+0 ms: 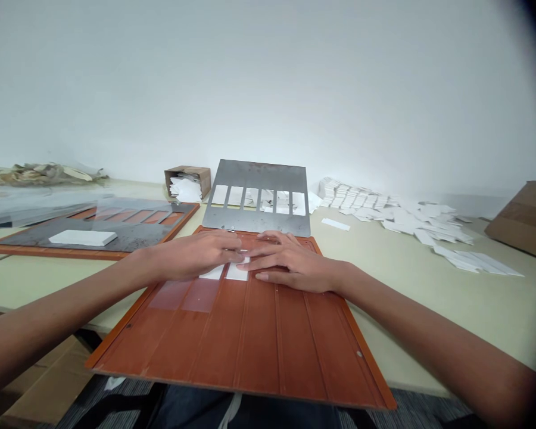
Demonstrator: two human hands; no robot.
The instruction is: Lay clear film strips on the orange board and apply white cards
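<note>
An orange-brown grooved board (250, 339) lies in front of me, overhanging the table's front edge. Its hinged grey metal stencil plate (256, 196) with several slots stands raised at the far end. My left hand (196, 253) and my right hand (290, 259) rest palm down on the board's far part, fingertips meeting over small white strips (232, 272) laid in the grooves. The fingers of both hands lie fairly flat and press on the strips. Two clear film pieces (187, 295) lie just in front of the strips.
A second orange board with its grey stencil down (116, 229) lies at left, a white block (83, 238) on it. A small cardboard box of white pieces (188, 182) stands behind. Stacks and a scatter of white strips (406, 214) lie at right, near a brown box (527, 217).
</note>
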